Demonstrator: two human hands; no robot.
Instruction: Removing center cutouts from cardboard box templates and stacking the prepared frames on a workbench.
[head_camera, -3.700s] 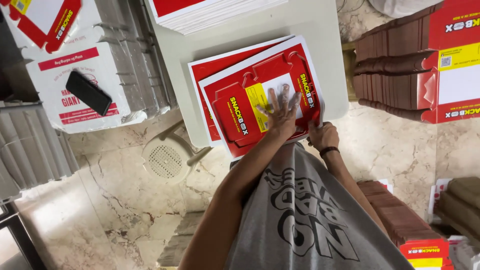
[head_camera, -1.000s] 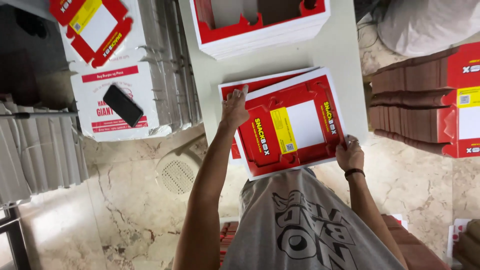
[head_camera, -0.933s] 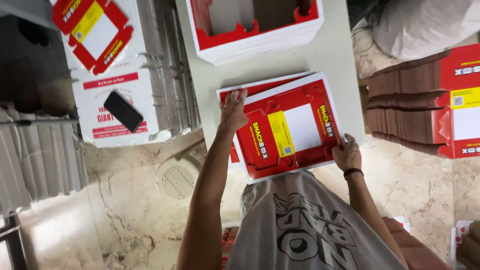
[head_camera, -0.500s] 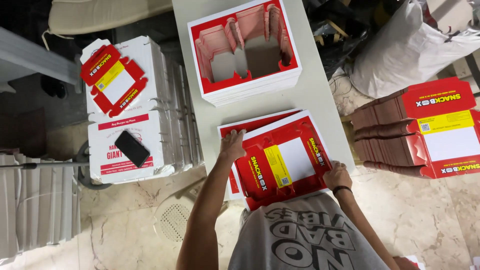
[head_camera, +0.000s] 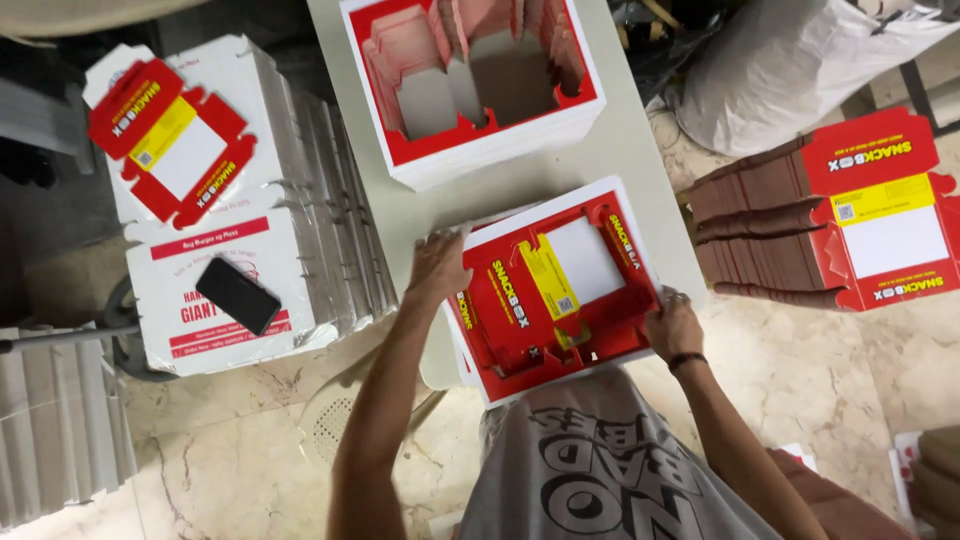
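— Red die-cut sheet (head_camera: 555, 290), yellow and white panels up, lying slightly askew on a white-edged pile of sheets (head_camera: 470, 362) at the near end of the table (head_camera: 640, 150).

— Held from both sides?

— Yes. Left hand (head_camera: 437, 268) at the sheet's left edge, fingers (head_camera: 447, 240) bent toward the far corner. Pinching or only pressing down: cannot tell. Right hand (head_camera: 672, 325) on the opposite edge, fingers curled around the near right corner, gripping the card.

— Step in hand, then?

— Looks like squaring or freeing the top sheet on the pile. Nothing lifted clear.

— And the next move?

— Calls for an even hold at both edges and a level pull, since thin card like that probably bends or tears at the cut tabs.

— Beyond the fingertips?

— Just past the left fingers, bare tabletop, then a pile of red frames (head_camera: 470, 80) with the middles punched out. Out beyond the left wrist, flat white cartons (head_camera: 300, 230) with a black phone (head_camera: 238, 295) on top and a red blank (head_camera: 170, 140) farther off. Well outside the right hand, folded red boxes (head_camera: 800, 220) stacked on the floor, and a grey sack (head_camera: 790, 70) behind those.
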